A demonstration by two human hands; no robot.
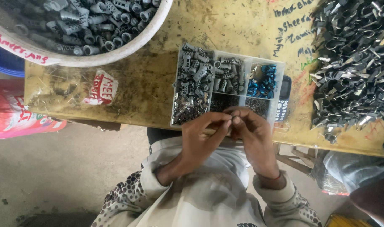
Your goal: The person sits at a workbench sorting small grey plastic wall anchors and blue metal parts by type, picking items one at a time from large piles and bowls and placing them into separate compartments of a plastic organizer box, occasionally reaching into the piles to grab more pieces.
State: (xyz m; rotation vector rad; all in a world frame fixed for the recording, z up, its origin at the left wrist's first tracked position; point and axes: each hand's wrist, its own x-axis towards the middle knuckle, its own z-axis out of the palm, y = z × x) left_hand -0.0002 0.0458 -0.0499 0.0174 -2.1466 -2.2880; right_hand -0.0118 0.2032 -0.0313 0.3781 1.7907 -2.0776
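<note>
head view, looking down on a worn yellow wooden table (158,84). the left hand (202,134) and the right hand (252,134) met at their fingertips just over the near edge of a clear plastic compartment box (280,69). both sets of fingers were drawn narrow, pinched together around something very small between them; what it was could not be told, as it was hidden by the fingertips.

the box lay on the table just beyond the hands. its left compartments held grey ribbed cylindrical parts (194,69), a far right compartment held blue parts (263,82), and the near compartments held dark, fine metal pieces (187,110). a small dark keypad phone (284,98) lay touching the right side of the box.

a large white bowl (116,52) at the far left was filled with more grey cylindrical parts. a heap of dark metal clips (355,63) covered the right end of the table. a red and white sticker (100,88) was on the table to the left of the box.
</note>
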